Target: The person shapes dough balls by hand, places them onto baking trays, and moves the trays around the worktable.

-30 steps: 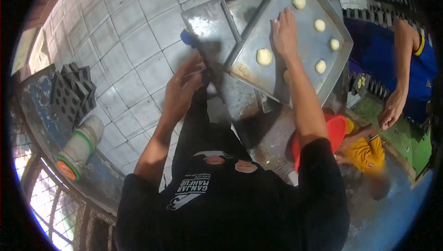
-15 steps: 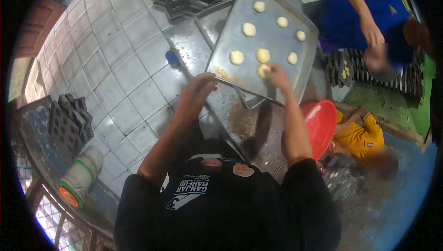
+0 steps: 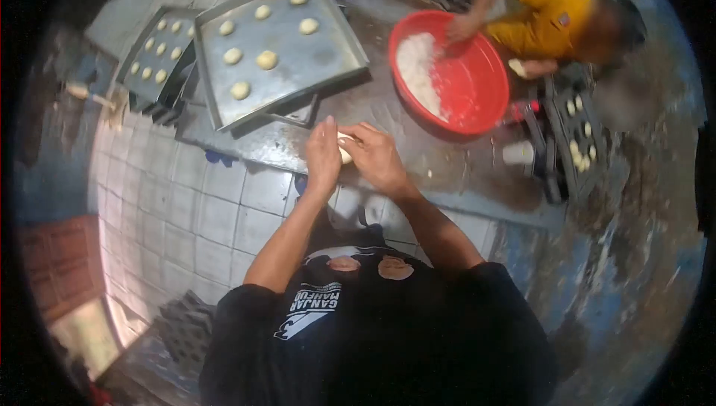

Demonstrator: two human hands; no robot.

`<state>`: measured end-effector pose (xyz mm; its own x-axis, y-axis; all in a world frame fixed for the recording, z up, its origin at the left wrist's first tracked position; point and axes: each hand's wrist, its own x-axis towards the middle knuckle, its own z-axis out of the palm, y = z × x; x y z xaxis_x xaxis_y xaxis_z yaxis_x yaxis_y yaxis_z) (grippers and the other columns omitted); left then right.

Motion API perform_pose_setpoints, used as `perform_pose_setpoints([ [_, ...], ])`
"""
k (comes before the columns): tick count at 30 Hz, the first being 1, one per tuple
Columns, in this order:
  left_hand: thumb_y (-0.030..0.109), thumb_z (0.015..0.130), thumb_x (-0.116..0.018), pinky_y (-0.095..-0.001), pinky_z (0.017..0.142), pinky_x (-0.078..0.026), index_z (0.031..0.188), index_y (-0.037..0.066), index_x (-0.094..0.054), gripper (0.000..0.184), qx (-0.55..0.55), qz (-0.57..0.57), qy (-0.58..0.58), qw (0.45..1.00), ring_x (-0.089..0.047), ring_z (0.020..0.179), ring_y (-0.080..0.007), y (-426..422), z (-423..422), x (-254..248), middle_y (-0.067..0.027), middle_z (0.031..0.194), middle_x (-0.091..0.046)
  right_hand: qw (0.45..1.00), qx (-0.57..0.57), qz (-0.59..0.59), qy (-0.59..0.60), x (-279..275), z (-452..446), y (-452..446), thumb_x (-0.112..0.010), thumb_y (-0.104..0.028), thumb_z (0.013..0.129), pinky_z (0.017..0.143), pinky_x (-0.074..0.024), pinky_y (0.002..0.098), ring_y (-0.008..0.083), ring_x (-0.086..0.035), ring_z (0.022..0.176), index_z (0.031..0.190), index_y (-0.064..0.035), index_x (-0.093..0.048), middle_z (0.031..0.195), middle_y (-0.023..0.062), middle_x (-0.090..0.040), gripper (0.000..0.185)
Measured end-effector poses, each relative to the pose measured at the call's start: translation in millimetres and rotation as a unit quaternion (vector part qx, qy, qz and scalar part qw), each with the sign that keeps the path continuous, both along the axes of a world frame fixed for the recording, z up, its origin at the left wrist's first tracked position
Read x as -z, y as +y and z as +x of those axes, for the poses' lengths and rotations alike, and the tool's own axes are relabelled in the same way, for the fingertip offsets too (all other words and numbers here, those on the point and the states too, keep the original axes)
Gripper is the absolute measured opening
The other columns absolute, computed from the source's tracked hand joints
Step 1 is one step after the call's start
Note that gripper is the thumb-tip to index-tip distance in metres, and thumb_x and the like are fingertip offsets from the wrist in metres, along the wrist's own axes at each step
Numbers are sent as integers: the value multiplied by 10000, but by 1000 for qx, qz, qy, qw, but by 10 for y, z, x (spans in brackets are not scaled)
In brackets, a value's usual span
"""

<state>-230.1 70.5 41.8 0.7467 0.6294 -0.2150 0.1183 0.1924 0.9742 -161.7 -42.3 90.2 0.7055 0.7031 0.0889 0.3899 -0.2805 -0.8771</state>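
A piece of pale dough [image 3: 345,154] is between my two hands, partly covered by the fingers. My left hand [image 3: 323,157] is on its left side, with the fingers upright and close together. From the other side my right hand [image 3: 377,160] curls its thumb and fingers over it. Both hands are just in front of a large metal baking tray [image 3: 354,69]. Several round dough balls lie spaced out on that tray, one of them a dough ball [image 3: 266,60] near its middle.
A red basin [image 3: 477,100] holding white shreds or powder stands on the metal table [image 3: 373,107]. A co-worker in a yellow shirt [image 3: 556,14] reaches into it and holds dough in the other hand. Smaller trays with dough stand left [image 3: 155,81] and right [image 3: 570,130].
My right hand has left the tray, where it touched a dough ball, and one fewer lies there. Both hands have come together around dough. The view has turned toward the basin.
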Motion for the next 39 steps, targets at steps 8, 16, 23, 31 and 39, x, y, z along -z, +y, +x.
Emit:
perform_pose_setpoints([
  [8, 506, 1060, -475, -332, 628, -454, 912, 40, -628, 512, 80, -72, 39, 993, -545, 701, -125, -1466, 92, -594, -32, 798, -596, 900, 161, 250, 318, 30, -328, -1522, -697, -86, 946, 754, -521, 256, 94, -642, 847, 1204, 50, -647, 994, 58, -717, 296],
  [16, 121, 939, -642, -338, 751, -551, 1301, 64, -551, 378, 282, -16, 86, 955, -637, 982, -189, -1561, -222, 507, -60, 1074, -654, 984, 126, 7, -127, 517, -304, -1845, -727, -120, 871, 858, -527, 407, 284, -663, 951, 1154, -47, -688, 936, 150, -701, 295],
  [23, -37, 891, -654, -325, 907, -521, 1223, 38, -575, 350, 257, -59, -22, 964, -660, 1009, -159, -1364, 283, 194, -72, 1096, -702, 982, 186, 16, 0, 315, 1121, -1777, -730, -151, 871, 823, -543, 381, 262, -694, 896, 1134, -38, -698, 940, 131, -726, 288],
  [31, -24, 831, -785, -302, 918, -550, 1245, 37, -501, 506, 201, -98, -64, 972, -679, 1014, -154, -578, 1337, -57, -73, 1112, -668, 971, 172, -124, -107, 1543, 3108, -1438, -741, -192, 825, 882, -538, 445, 359, -681, 999, 1156, -68, -689, 1088, 168, -708, 357],
  [39, -18, 858, -768, -309, 895, -561, 1294, 18, -491, 517, 192, -40, -19, 980, -703, 1000, -182, 49, 1864, 53, -94, 1111, -683, 944, 59, -125, -298, 2356, 3672, -1334, -697, -233, 861, 814, -555, 413, 321, -703, 908, 1023, -43, -738, 996, 172, -718, 253],
])
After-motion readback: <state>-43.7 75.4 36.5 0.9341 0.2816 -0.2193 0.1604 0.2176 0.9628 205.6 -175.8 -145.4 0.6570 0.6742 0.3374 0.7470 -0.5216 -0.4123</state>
